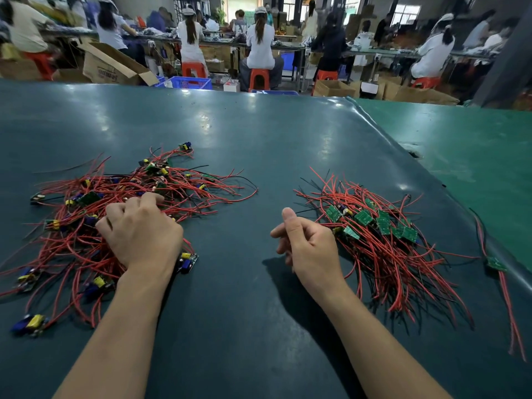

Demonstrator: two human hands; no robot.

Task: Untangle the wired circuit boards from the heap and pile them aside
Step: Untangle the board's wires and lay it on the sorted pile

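Tangled heap (pixel 115 214) of red-wired circuit boards on the left of the dark mat (pixel 259 145), left hand (pixel 141 228) resting on it with fingers curled into the wires, sorted pile (pixel 383 234) at right, right hand (pixel 308 243) between them, loosely curled, holding nothing, one stray board (pixel 496 264) far right.

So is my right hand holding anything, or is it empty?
Empty, as far as the view shows. The right hand hangs loosely curled, thumb up, just left of the sorted pile, with no wire or board in its fingers.
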